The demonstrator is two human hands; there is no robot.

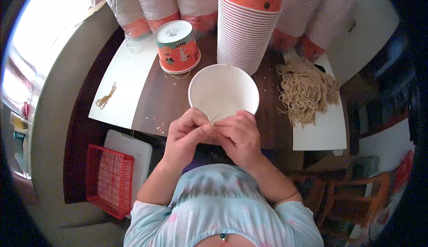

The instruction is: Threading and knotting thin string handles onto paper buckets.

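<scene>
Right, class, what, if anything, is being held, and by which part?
A thin string, near one end, pinched where the left grip and right grip meet at the near rim of the white tub; the right one's share is unclear.

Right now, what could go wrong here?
1. The thin cord shows only a short tip at the fingertips of the left hand and right hand, so it could slip.
2. The tall bucket stack rises just behind the open white bucket; a bump might topple it.
3. Strands in the cord heap lie jumbled, so pulling one may snag others.
</scene>
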